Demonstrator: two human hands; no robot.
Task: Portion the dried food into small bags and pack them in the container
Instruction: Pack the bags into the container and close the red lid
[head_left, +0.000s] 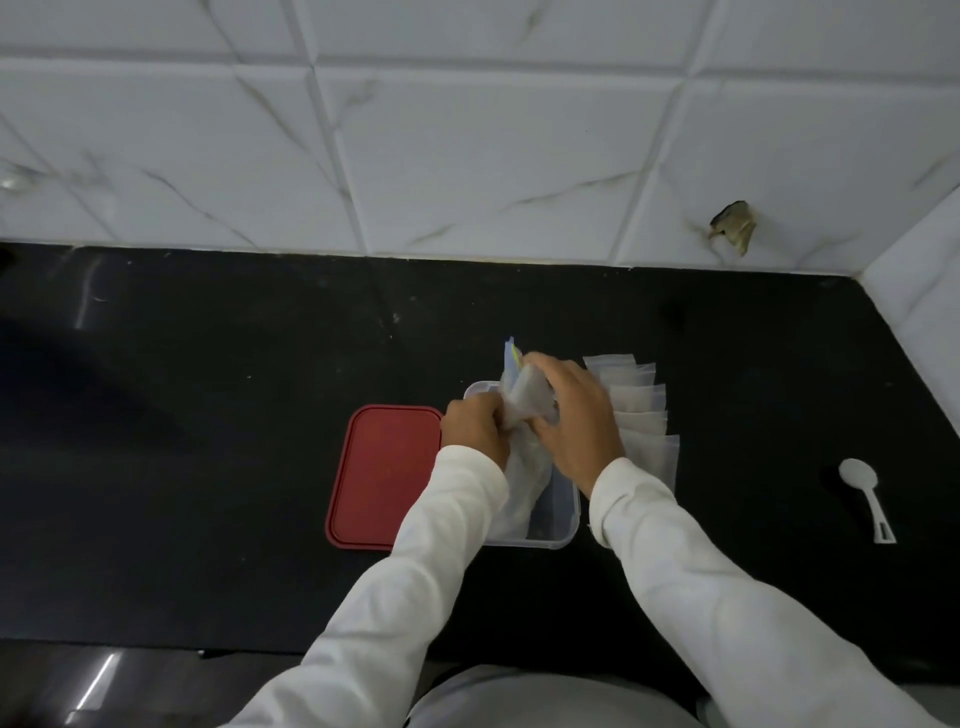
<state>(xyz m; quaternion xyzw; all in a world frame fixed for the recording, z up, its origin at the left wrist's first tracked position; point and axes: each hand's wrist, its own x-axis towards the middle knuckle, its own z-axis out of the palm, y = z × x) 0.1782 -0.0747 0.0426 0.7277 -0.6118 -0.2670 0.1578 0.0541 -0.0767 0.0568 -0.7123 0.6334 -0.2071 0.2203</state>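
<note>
A clear rectangular container (563, 535) stands on the black counter, in the middle of the head view. Over it both hands hold a large, crumpled, clear plastic bag (522, 405) with a blue and yellow strip at its top. My left hand (475, 426) grips the bag's left side. My right hand (574, 415) grips it from the right and above. The bag's lower part hangs down into the container. What the bag holds is too blurred to tell. A row of small clear zip bags (641, 410) lies overlapping just right of the container.
A red lid (382, 478) lies flat against the container's left side. A white plastic spoon (865, 493) lies on the counter to the far right. White tiled wall runs along the back and the right side. The counter's front edge is near my body.
</note>
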